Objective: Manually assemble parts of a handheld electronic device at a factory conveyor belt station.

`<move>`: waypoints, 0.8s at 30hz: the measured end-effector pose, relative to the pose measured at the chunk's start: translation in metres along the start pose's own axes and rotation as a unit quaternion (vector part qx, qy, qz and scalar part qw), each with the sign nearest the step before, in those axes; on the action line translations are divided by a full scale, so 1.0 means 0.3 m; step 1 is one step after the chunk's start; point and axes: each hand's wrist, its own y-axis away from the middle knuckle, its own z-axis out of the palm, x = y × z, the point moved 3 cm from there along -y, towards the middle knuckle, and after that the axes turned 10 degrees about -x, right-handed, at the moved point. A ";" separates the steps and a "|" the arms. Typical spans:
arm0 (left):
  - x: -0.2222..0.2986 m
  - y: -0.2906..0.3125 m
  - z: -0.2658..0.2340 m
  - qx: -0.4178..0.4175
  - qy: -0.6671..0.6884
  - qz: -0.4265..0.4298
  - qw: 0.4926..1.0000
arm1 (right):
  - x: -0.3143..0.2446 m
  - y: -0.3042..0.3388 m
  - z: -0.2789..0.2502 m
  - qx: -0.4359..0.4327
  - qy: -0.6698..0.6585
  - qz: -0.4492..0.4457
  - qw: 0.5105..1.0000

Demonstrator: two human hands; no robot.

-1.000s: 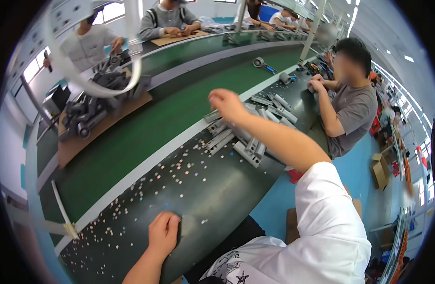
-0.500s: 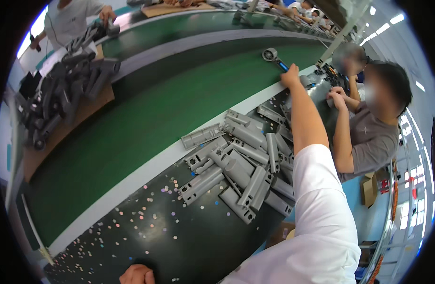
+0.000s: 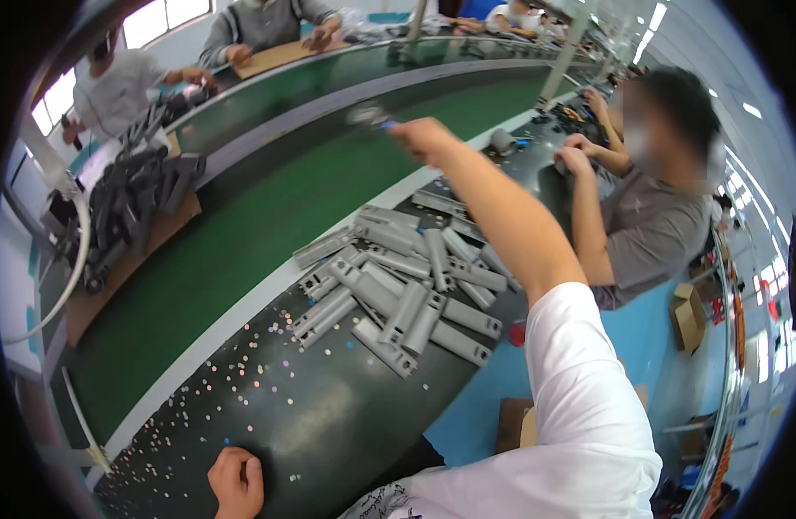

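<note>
My right hand (image 3: pixel 426 141) is stretched out over the green conveyor belt (image 3: pixel 268 203), closed round the neck of a grey part with a round head (image 3: pixel 366 113). Motion blurs that part; a bit of blue shows beside my fingers. Below my right forearm lies a heap of grey plastic handle shells (image 3: pixel 385 290), long and half-round, piled at angles on the dark table (image 3: pixel 329 424). Near the table's front edge my left hand (image 3: pixel 236 482) rests in a loose fist, with nothing seen in it.
Small round pale dots (image 3: pixel 234 368) are scattered over the table. On the far left, dark grey parts (image 3: pixel 138 208) are heaped on cardboard. A co-worker in a grey-brown shirt (image 3: pixel 653 221) sits at the right; other people work across the belt. An open carton (image 3: pixel 688 318) stands at the right.
My right hand has swung left over the belt with the round-headed part. The view has shifted, so the shell heap sits further left and more of my left hand shows.
</note>
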 end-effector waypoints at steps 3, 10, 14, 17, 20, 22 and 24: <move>-0.035 0.032 0.002 0.068 0.027 0.030 0.997 | -0.139 0.478 0.310 -0.188 -0.213 -0.016 0.959; 0.179 0.075 0.121 0.028 0.669 -0.016 0.743 | 0.059 1.386 0.798 -0.416 -0.455 0.009 0.787; 0.252 0.155 0.143 0.076 0.753 0.052 0.651 | 0.205 1.572 0.963 -0.412 -0.471 0.024 0.780; 0.212 0.252 0.149 0.100 0.752 0.040 0.650 | 0.251 1.637 1.044 -0.431 -0.375 0.021 0.820; 0.191 0.330 0.162 0.130 0.760 0.033 0.636 | 0.247 1.672 1.066 -0.389 -0.285 -0.027 0.876; 0.200 0.356 0.166 0.174 0.756 0.040 0.630 | 0.244 1.674 1.062 -0.340 -0.274 -0.088 0.895; 0.202 0.371 0.186 0.186 0.755 0.038 0.628 | 0.232 1.688 1.072 -0.346 -0.257 -0.073 0.899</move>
